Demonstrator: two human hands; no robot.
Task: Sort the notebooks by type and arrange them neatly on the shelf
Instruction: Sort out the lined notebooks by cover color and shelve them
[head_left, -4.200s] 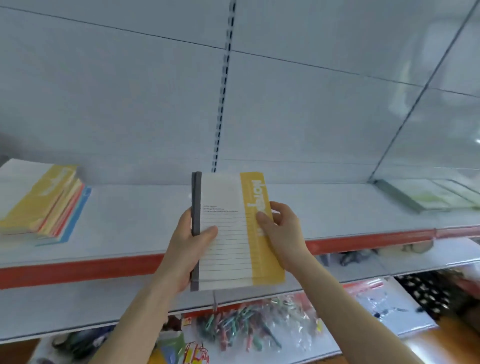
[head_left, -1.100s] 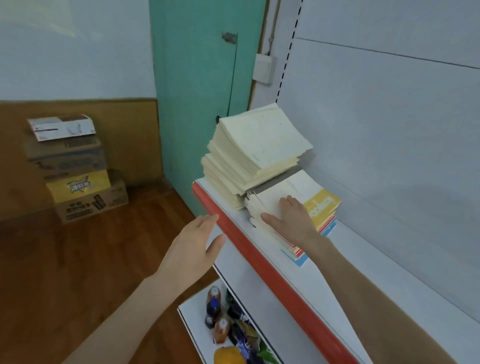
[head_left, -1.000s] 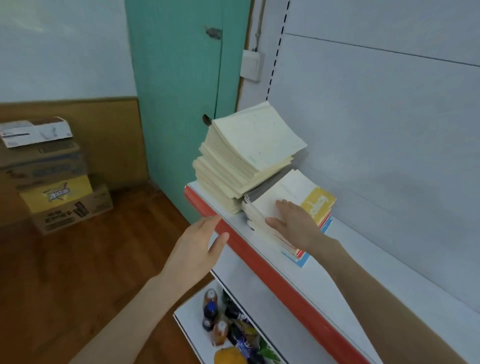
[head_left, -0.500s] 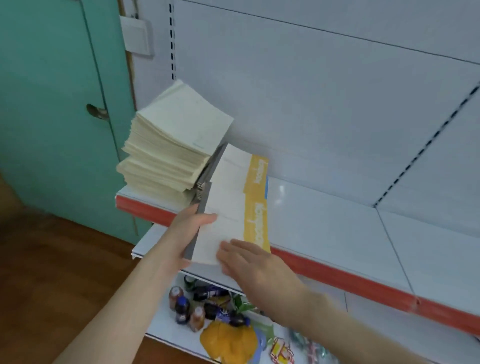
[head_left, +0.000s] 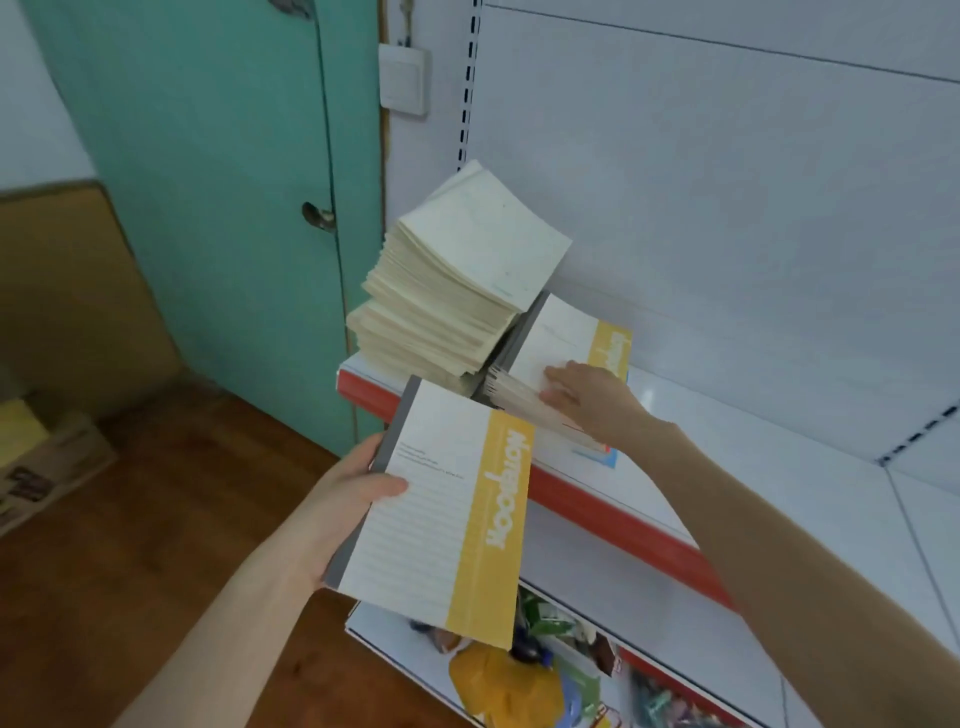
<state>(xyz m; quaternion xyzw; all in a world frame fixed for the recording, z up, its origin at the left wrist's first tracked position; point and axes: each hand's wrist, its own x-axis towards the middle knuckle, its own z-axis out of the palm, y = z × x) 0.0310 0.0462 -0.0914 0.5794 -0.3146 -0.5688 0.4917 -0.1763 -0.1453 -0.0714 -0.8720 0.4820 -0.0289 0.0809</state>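
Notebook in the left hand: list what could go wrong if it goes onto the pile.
The left hand grips the notebook by its spine edge only; it could slip. The cream stack beside the short pile is fanned; a nudge might topple it. The right hand rests on that pile, blocking the landing spot.

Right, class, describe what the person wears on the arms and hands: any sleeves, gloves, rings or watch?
Nothing is worn that shows. The left hand and right hand are ungloved, with no ring seen; the left forearm and right forearm are bare, with no sleeve, watch or bracelet in view.
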